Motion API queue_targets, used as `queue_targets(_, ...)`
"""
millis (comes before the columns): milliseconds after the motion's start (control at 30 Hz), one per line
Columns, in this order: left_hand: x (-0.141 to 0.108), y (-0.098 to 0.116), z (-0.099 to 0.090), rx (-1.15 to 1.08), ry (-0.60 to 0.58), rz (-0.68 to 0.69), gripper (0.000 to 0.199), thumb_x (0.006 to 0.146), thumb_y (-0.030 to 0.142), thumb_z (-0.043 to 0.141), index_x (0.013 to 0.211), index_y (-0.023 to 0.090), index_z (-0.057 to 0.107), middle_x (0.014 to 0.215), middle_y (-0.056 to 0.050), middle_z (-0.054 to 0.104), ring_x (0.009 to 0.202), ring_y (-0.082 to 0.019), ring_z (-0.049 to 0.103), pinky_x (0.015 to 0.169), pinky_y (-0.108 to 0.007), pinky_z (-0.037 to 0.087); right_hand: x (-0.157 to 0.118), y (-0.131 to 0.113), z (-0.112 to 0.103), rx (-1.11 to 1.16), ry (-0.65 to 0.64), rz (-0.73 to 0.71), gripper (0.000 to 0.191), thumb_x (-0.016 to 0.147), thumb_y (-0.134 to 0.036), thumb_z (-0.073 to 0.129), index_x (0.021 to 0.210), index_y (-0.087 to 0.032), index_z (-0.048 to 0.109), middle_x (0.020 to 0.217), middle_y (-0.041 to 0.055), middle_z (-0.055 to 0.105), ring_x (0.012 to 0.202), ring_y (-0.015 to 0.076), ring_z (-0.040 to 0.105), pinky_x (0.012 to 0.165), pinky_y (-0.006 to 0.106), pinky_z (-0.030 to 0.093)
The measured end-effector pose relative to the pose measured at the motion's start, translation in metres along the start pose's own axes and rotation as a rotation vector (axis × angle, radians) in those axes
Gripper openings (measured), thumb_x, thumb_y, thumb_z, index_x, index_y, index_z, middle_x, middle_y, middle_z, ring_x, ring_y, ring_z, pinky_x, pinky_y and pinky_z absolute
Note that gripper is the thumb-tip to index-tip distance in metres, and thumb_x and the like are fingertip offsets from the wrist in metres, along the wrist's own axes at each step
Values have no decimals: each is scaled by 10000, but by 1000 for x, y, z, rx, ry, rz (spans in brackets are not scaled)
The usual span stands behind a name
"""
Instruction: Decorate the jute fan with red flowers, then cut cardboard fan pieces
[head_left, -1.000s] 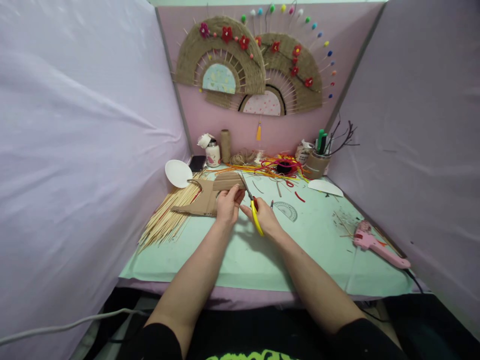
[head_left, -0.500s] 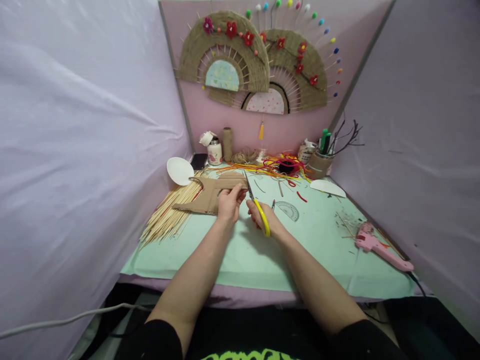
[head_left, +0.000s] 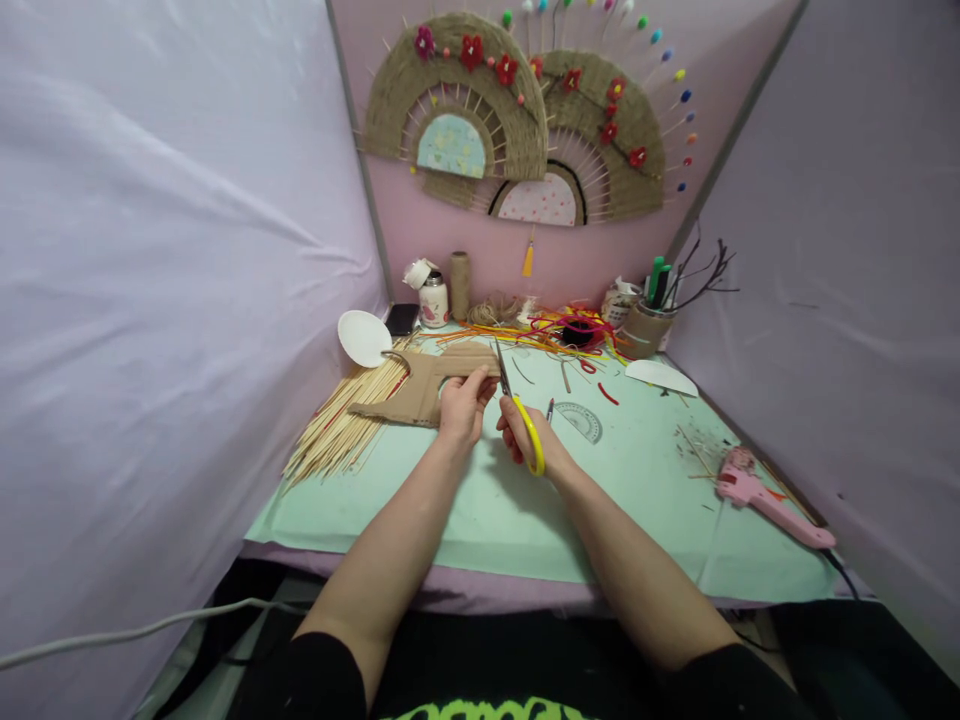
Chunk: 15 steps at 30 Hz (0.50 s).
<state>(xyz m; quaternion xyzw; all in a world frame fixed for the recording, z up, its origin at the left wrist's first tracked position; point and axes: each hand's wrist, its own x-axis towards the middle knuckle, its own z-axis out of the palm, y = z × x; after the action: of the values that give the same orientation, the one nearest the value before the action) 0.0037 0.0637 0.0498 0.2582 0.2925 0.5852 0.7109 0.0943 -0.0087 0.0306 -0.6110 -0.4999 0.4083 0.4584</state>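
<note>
Dozens of thin wooden sticks (head_left: 334,430) spread at the left of the pale green bench (head_left: 510,540), with a white oval dish (head_left: 364,339) near their far end. Just behind, a dark phone (head_left: 403,319), a bottle (head_left: 433,302) and a brown cone of twine (head_left: 460,287). Higher up, on the pink wall, two overlapping twine-wrapped fans (head_left: 382,110) dressed with mostly red flowers. Partly over the sticks, a curved cardboard cutout (head_left: 420,395); at its upper right, a ribbed strip (head_left: 466,358) of cardboard, hard to tell whether joined to it or separate. Left hand (head_left: 463,405) with fingers pinched on the ribbed strip near its right end. At that same end, scissors (head_left: 537,452) with yellow handles, blades pointing toward the wall; unclear whether around the edge or beside it. Right hand (head_left: 527,425) with fingers closed on the handles. Beyond, a tangle of red, orange and yellow stems (head_left: 592,322). Just right of the scissors, a clear protractor (head_left: 579,423) lying flat. Farther right, a jar (head_left: 645,332) of pens and twigs, a white half-disc (head_left: 661,378) and, near the bench's right edge, a pink glue gun (head_left: 772,507).
</note>
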Motion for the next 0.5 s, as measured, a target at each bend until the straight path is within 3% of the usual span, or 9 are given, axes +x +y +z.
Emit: queue_targets(500,1,0,-1,9,-6,3,163,657,168,775,678,122,620,605,-11,664,585,-93,629,661,-226,459,-3,-1,1,10,16,32,586,792,-766,428,688,-196,513,442,-38,458,315,111,432,333,242,320)
